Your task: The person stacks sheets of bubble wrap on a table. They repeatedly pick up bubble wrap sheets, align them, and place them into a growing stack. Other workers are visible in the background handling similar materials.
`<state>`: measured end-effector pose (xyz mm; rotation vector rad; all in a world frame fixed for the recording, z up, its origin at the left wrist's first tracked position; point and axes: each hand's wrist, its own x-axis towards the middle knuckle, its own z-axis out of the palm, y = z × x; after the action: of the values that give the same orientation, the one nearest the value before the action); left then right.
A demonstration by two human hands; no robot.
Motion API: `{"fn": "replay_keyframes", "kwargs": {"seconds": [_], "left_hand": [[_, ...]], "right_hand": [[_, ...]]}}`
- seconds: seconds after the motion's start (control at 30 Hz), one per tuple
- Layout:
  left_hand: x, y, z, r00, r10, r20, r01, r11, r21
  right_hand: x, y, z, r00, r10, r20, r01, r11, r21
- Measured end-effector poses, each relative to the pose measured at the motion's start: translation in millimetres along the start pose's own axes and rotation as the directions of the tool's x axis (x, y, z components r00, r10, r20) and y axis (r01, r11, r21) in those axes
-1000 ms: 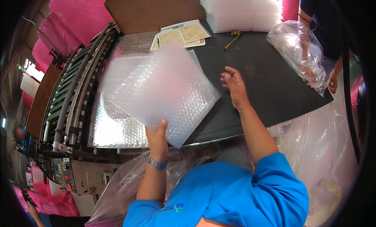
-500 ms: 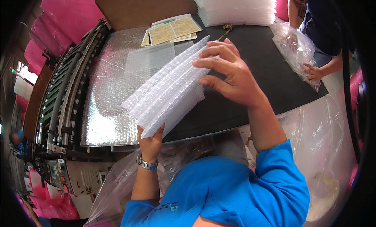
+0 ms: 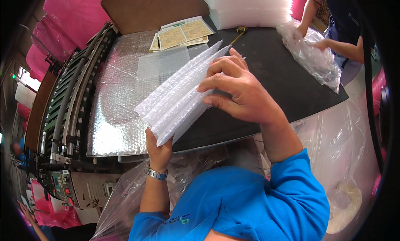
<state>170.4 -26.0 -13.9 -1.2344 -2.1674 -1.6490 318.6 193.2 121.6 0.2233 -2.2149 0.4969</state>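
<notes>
A stack of clear bubble-wrap bags [image 3: 179,97] is held edge-up over the black table [image 3: 287,80], slanting from lower left to upper right. My left hand [image 3: 157,147], with a metal watch on the wrist, grips the stack's lower end from below. Over the upper right part curls my right hand [image 3: 237,91], fingers pressed on the top edges of the bags. Both sleeves are blue.
A silvery bubble sheet [image 3: 121,95] covers the table's left part beside a roller conveyor [image 3: 71,99]. Yellowish paper labels [image 3: 181,32] and a tall pile of bubble bags [image 3: 246,8] lie at the back. Another person's hands [image 3: 321,43] handle a clear plastic bag [image 3: 310,55] at the right.
The bubble-wrap bags went from lying flat in my left hand to a gathered, edge-up stack. My right hand came off the table and closed on the stack's upper edge.
</notes>
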Motion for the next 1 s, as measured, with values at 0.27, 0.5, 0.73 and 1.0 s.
{"fn": "replay_keyframes", "kwargs": {"seconds": [0.27,0.5,0.73,1.0], "left_hand": [[5,-2,-10,0.982,0.186,0.035,-0.189,0.965,0.18],[13,14,-12,0.969,0.246,-0.015,-0.234,0.936,0.263],[13,0,-14,0.978,0.207,-0.006,-0.202,0.959,0.199],[8,-7,-17,0.991,0.13,-0.009,-0.127,0.979,0.162]], "right_hand": [[-2,7,-14,0.954,0.07,0.292,-0.143,0.962,0.234],[-9,10,-8,0.965,0.026,0.263,-0.067,0.986,0.152],[-12,10,-8,0.965,-0.05,0.257,0.017,0.992,0.128],[-14,14,-8,0.969,-0.002,0.246,-0.07,0.957,0.281]]}}
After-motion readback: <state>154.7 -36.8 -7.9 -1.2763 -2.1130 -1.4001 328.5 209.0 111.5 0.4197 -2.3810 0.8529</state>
